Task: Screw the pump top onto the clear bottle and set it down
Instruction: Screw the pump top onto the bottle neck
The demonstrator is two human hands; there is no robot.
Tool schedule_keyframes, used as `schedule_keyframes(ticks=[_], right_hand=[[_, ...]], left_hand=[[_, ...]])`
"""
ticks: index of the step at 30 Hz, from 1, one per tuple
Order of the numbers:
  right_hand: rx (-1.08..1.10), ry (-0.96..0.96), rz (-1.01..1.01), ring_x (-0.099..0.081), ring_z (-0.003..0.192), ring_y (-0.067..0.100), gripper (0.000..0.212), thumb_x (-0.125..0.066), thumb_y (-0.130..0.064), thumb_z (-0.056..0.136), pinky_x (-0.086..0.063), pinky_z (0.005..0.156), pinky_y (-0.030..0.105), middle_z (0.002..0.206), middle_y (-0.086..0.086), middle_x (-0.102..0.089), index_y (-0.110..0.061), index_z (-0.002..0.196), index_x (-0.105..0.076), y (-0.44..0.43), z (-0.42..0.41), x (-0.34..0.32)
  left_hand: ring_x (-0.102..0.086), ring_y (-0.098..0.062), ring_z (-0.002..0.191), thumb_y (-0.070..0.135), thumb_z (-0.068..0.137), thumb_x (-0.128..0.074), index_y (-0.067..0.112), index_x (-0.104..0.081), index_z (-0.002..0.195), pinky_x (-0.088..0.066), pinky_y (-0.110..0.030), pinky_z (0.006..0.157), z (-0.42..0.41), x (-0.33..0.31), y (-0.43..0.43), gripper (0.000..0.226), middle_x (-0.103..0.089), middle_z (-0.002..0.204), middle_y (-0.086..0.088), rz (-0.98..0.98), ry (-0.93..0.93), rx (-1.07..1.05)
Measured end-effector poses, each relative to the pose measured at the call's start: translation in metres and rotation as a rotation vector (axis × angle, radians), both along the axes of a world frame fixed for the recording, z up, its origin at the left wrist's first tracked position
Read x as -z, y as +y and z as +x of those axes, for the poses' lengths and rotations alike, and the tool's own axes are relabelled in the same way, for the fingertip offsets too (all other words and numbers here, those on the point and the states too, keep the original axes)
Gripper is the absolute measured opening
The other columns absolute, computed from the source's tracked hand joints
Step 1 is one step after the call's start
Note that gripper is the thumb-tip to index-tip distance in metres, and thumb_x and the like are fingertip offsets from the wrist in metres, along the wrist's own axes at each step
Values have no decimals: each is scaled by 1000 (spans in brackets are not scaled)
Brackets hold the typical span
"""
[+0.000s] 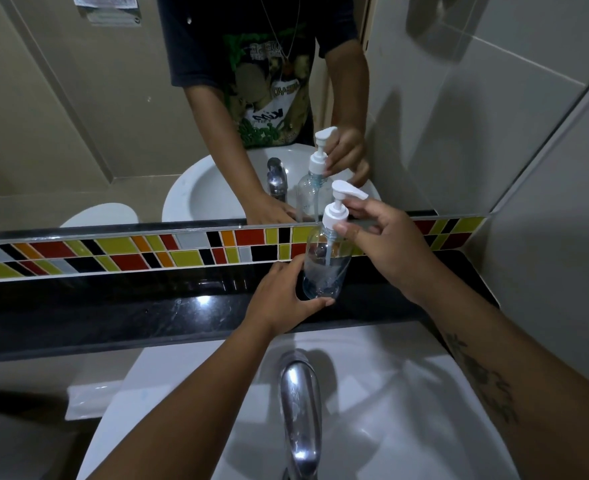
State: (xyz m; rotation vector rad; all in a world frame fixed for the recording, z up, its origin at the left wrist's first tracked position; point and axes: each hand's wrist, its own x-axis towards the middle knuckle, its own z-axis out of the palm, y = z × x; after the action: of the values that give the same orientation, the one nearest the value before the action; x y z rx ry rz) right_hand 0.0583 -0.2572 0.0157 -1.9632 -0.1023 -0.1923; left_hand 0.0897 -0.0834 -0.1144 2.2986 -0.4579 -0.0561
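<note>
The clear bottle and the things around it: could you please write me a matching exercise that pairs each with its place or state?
Things:
1. clear bottle
2. pump top
3. faucet
4. tile strip

Places or states:
A. below the mirror, multicoloured
B. pinched at its collar by the right hand
C. over the white sink, nearest the camera
D. steadied at its base by the left hand

Pairs: 1-D, 2-B, 3-C, 4-A

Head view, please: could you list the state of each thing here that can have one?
clear bottle: upright on the black ledge, nearly empty
pump top: seated on the bottle neck, nozzle pointing right
left hand: gripping the bottle base
right hand: fingers on the pump collar
faucet: no water running
</note>
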Motion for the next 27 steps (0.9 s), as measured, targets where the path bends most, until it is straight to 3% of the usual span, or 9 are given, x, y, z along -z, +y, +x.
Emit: schedule_keyframes(ticks=[4,8,11,14,16,18,21,23,27], right_hand=[[73,-95,-91,-60,107,17,27,-71,-24,86,-50,96,39,110,0,-59,-17,112,-65,9,5,12],[161,-141,-56,-60,105,17,33,-74,-23,83,-44,85,11,113,5,-61,-10,110,-60,20,6,19],[163,-97,-30,-57,107,7,42,-77,-26,79,-40,83,5,118,0,-61,-16,114,-56,20,6,18],[27,11,28,-52,120,4,54,-73,-26,84,-42,101,20,128,-9,-58,-23,134,-51,8,3,7],[-47,59,74,-57,121,9,48,-66,-23,90,-47,101,27,123,-12,-63,-25,136,-52,2,2,4],[-54,65,103,-61,116,11,43,-63,-20,92,-51,97,25,114,-15,-65,-26,133,-55,3,1,4],[27,-4,87,-64,109,13,31,-70,-22,87,-50,99,40,111,-13,-68,-38,112,-62,8,3,8],[86,-39,102,-64,101,11,27,-74,-21,84,-53,92,31,104,-14,-66,-36,101,-59,14,5,11],[188,-78,84,-59,92,9,38,-79,-22,78,-50,76,14,99,-8,-60,-15,105,-54,25,8,12]], left_hand=[[-49,-17,129,58,72,-82,39,-44,141,-46,-34,99,0,1,-1,81,-56,139,2,-5,-6,-4],[-49,-16,129,60,71,-80,39,-44,141,-48,-38,102,1,1,-1,82,-56,140,3,-1,-4,-11],[-50,-17,129,62,71,-79,39,-44,141,-49,-41,102,1,3,-1,82,-57,140,3,1,-7,-10],[-50,-17,128,62,71,-80,39,-45,141,-49,-40,102,1,3,-1,82,-58,137,2,-2,-10,-11],[-49,-17,128,61,71,-81,38,-45,142,-48,-39,102,2,3,-1,82,-58,137,2,-2,-16,-10],[-49,-17,128,60,72,-81,38,-45,142,-48,-39,101,1,4,-1,82,-58,137,2,-9,-16,-8],[-50,-16,127,59,71,-82,38,-46,141,-48,-38,100,1,3,-1,81,-58,136,3,-12,-22,-9],[-50,-16,127,60,71,-82,37,-46,140,-48,-37,101,2,4,-1,81,-58,137,3,-7,-24,-14],[-50,-15,127,63,70,-80,38,-46,140,-49,-39,101,3,5,-1,82,-58,138,4,-2,-20,-12]])
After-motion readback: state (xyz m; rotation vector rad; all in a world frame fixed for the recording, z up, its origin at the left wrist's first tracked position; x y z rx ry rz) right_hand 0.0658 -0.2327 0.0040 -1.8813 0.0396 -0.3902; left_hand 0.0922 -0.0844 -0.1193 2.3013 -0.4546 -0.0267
